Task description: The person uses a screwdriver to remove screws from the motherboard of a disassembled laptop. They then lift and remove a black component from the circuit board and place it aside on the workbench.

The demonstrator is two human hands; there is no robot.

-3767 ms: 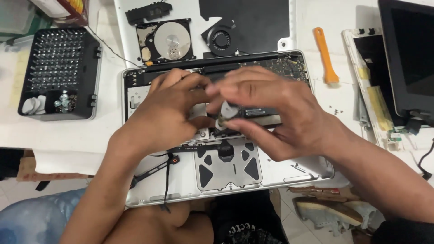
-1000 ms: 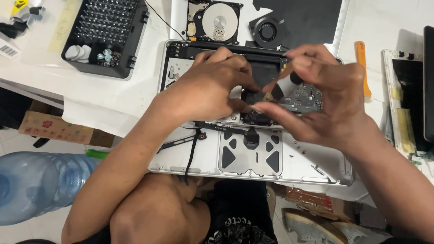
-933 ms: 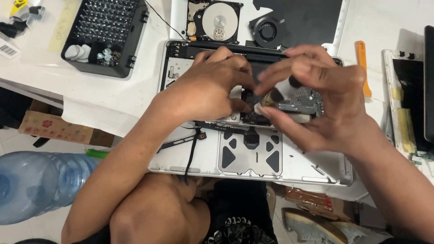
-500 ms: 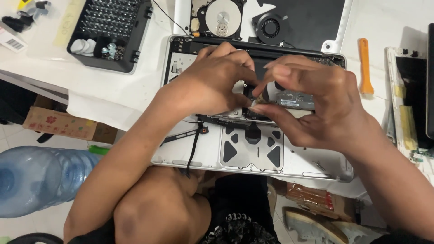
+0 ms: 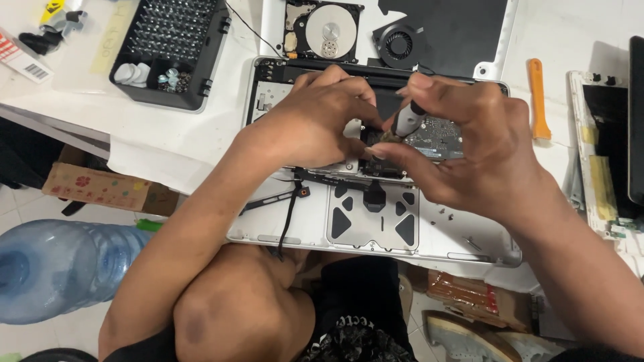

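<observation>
1. The screwdriver (image 5: 406,121) was a slim, stiff tool with a grey ribbed handle. I judged it light and easy to twirl, best pinched high on the ribbing so the tip stayed true. It stood tilted over the middle of the opened laptop (image 5: 469,234), tip down beside the circuit board (image 5: 439,137).
2. The right hand (image 5: 469,154) was closed on the screwdriver, thumb and fingertips clamped round the handle.
3. The left hand (image 5: 315,124) lay curled over the laptop's inside just left of the tool, fingers bent down on the parts there. Whether it pinched anything, I could not tell.
4. The circuit board looked thin and fragile, to my eye something to touch only at its edges. The small screws under the tip were too tiny to make out.
5. The laptop lay at the near edge of the tabletop (image 5: 188,144), overhanging the person's lap, with a loose black cable (image 5: 288,214) trailing from its left side.
6. Toward the far edge sat a bare hard drive (image 5: 325,30) and a small fan (image 5: 397,41).
7. At the far left corner stood a black tray of bits (image 5: 168,40).
8. An orange pry tool (image 5: 538,97) lay right of the laptop.
</observation>
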